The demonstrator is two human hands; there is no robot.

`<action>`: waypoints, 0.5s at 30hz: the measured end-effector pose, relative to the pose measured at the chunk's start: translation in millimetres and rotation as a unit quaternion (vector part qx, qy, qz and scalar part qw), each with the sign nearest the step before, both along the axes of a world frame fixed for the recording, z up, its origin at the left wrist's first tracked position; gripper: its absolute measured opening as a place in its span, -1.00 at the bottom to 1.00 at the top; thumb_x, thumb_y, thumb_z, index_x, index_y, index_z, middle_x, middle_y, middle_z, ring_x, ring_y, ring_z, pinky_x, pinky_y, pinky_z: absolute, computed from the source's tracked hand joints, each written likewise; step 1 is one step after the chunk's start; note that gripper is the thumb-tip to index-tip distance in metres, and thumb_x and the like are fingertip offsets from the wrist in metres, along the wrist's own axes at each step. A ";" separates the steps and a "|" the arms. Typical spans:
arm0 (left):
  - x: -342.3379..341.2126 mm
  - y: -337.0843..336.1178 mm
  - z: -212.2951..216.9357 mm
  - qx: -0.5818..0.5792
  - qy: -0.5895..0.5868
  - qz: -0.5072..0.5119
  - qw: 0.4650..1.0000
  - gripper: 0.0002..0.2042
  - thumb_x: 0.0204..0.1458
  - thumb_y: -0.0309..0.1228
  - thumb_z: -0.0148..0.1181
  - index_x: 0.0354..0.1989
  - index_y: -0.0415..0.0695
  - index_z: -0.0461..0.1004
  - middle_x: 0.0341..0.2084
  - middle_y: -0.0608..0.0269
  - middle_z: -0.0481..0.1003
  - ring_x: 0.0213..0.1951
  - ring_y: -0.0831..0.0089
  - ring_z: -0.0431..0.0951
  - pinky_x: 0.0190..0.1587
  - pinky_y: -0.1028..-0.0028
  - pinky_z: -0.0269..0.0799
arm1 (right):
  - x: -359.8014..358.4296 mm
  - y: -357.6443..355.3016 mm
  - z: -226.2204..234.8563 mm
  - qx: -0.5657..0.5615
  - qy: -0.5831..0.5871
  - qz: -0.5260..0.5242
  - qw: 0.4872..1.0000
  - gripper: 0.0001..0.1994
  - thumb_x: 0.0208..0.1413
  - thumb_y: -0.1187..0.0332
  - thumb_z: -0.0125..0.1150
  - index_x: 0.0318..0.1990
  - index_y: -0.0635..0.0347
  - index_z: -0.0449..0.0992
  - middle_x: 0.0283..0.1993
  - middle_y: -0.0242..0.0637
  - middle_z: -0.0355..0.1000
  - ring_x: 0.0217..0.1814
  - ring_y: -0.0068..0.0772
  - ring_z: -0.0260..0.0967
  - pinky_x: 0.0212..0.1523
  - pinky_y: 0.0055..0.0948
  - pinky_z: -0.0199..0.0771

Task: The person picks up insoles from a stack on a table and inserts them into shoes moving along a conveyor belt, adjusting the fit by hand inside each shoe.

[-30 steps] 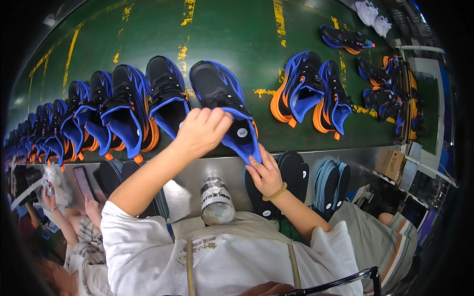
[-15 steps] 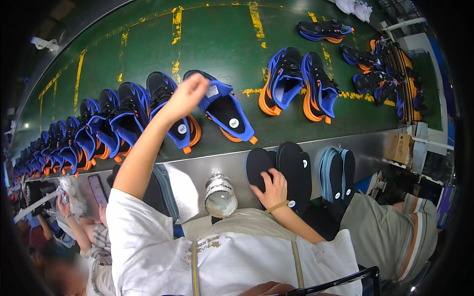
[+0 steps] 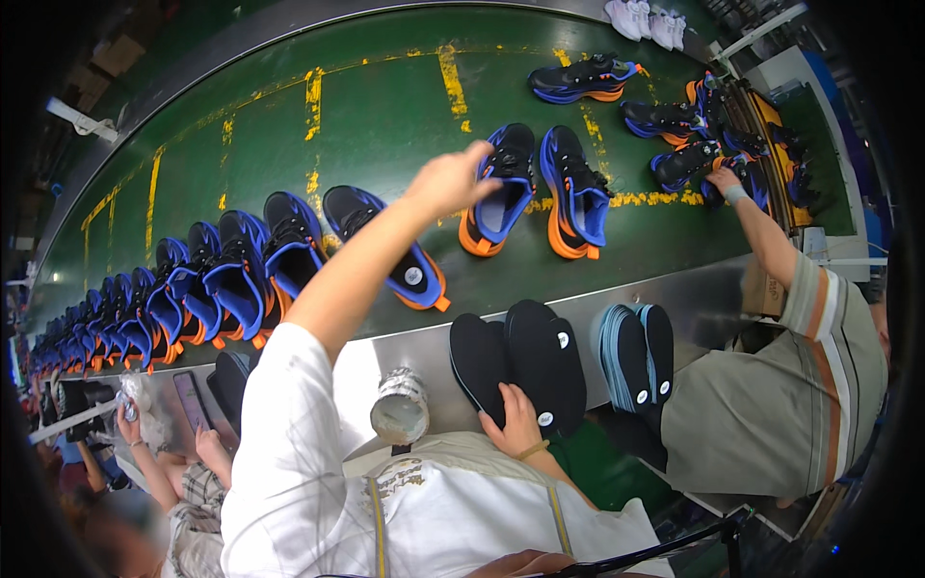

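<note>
My left hand (image 3: 451,181) reaches across to a black, blue and orange sports shoe (image 3: 499,197). Its thumb and fingers are apart over the side of the shoe's opening; whether they touch it is unclear. A matching shoe (image 3: 575,197) stands just right of that one. Under my left forearm, partly hidden, lies another shoe with a round white sticker (image 3: 413,275) inside. My right hand (image 3: 515,424) rests open at the heel end of a black insole (image 3: 476,356), fingers against its edge. Beside it is a stack of black insoles (image 3: 545,356) with white round stickers.
A long row of similar shoes (image 3: 231,275) lines the green worktable (image 3: 385,125) at left. A whitish cup-like container (image 3: 400,405) stands by the metal ledge. Blue-edged insoles (image 3: 626,356) lie right. A co-worker's hand (image 3: 725,180) touches shoes at right; another person sits left.
My left hand has moved right, from the stickered shoe to the nearer shoe of the pair. My right hand has drawn back toward the insole's heel. A co-worker's arm has come in at right.
</note>
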State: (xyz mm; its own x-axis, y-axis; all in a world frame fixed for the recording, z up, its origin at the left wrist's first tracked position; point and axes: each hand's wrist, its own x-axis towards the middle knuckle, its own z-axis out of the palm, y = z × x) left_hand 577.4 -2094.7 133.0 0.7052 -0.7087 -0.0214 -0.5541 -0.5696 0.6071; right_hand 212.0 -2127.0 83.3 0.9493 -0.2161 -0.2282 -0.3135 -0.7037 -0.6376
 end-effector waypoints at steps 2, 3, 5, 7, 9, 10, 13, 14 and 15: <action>0.9 -16.6 -25.2 0.051 -0.134 -0.084 0.986 -0.50 -0.12 -0.12 0.06 0.01 -0.01 0.15 -0.48 0.02 0.42 -0.43 0.11 0.45 -0.39 0.26 0.36 | -0.3 -5.7 9.7 0.052 0.000 -0.020 0.998 -0.46 -0.06 0.26 0.02 0.06 0.36 0.08 0.02 0.13 0.07 0.01 0.12 0.06 0.01 -0.18 0.09; 3.3 -21.3 -32.7 0.063 -0.162 -0.080 0.982 -0.54 -0.09 -0.14 0.02 0.00 0.00 0.17 -0.51 0.05 0.41 -0.46 0.15 0.45 -0.42 0.27 0.35 | 3.6 -10.5 19.4 0.072 0.017 -0.031 0.997 -0.49 0.00 0.30 -0.05 0.08 0.36 0.06 0.04 0.14 0.05 0.05 0.10 0.04 0.04 -0.22 0.08; 6.9 -30.6 -37.0 0.049 -0.202 -0.075 0.975 -0.61 -0.05 -0.17 -0.04 -0.03 0.00 0.21 -0.54 0.09 0.41 -0.49 0.19 0.45 -0.46 0.29 0.33 | 11.7 -24.7 30.6 0.064 -0.048 -0.052 0.995 -0.59 -0.01 0.38 -0.05 0.02 0.38 0.18 0.01 0.08 0.11 0.01 0.02 0.11 0.01 -0.27 0.12; 14.7 -25.7 -39.9 0.004 -0.227 -0.062 0.972 -0.67 -0.02 -0.19 -0.08 -0.08 -0.01 0.26 -0.55 0.12 0.41 -0.51 0.21 0.45 -0.48 0.30 0.32 | 28.4 -46.6 44.3 0.042 -0.091 -0.078 0.992 -0.67 -0.03 0.46 -0.04 -0.07 0.39 0.29 -0.04 -0.01 0.20 -0.04 -0.03 0.17 -0.03 -0.31 0.18; 15.6 -18.5 -27.8 0.024 -0.234 -0.046 0.971 -0.71 -0.02 -0.21 -0.08 -0.14 -0.04 0.29 -0.56 0.15 0.42 -0.51 0.21 0.45 -0.49 0.30 0.30 | 40.5 -76.7 51.4 0.287 -0.093 -0.236 0.924 -0.71 -0.03 0.48 -0.02 -0.11 0.40 0.33 0.00 -0.04 0.20 -0.06 -0.14 0.21 -0.05 -0.35 0.20; 14.5 -9.7 -22.5 0.041 -0.238 -0.034 0.970 -0.72 -0.02 -0.22 -0.09 -0.16 -0.06 0.30 -0.57 0.16 0.42 -0.52 0.22 0.45 -0.50 0.30 0.30 | 50.9 -92.2 59.5 0.083 -0.163 -0.140 0.973 -0.70 -0.02 0.47 -0.02 -0.10 0.41 0.32 0.06 -0.01 0.15 -0.01 -0.14 0.20 -0.02 -0.36 0.18; 0.5 13.0 -16.9 0.072 -0.256 0.000 0.964 -0.79 -0.05 -0.27 -0.05 -0.39 -0.18 0.33 -0.65 0.16 0.42 -0.57 0.21 0.45 -0.51 0.28 0.30 | 95.1 -119.3 92.7 -0.035 -0.202 -0.123 0.971 -0.68 -0.04 0.44 0.04 -0.10 0.39 0.33 0.06 0.03 0.16 0.02 -0.11 0.20 0.00 -0.38 0.16; -6.1 17.0 -12.7 0.091 -0.248 0.005 0.965 -0.79 -0.06 -0.28 -0.04 -0.44 -0.19 0.33 -0.66 0.16 0.42 -0.58 0.21 0.45 -0.51 0.28 0.30 | 108.5 -122.0 104.5 -0.034 -0.219 -0.123 0.967 -0.73 -0.09 0.46 0.09 -0.19 0.37 0.40 0.02 0.00 0.21 -0.05 -0.15 0.25 -0.07 -0.39 0.22; -13.2 19.0 -7.9 0.077 -0.226 0.019 0.971 -0.81 -0.09 -0.30 -0.01 -0.55 -0.19 0.32 -0.68 0.14 0.43 -0.58 0.21 0.46 -0.51 0.28 0.32 | 119.5 -123.7 107.4 -0.028 -0.230 -0.103 0.967 -0.78 -0.12 0.47 0.12 -0.26 0.36 0.43 -0.01 -0.01 0.25 -0.11 -0.18 0.27 -0.11 -0.40 0.25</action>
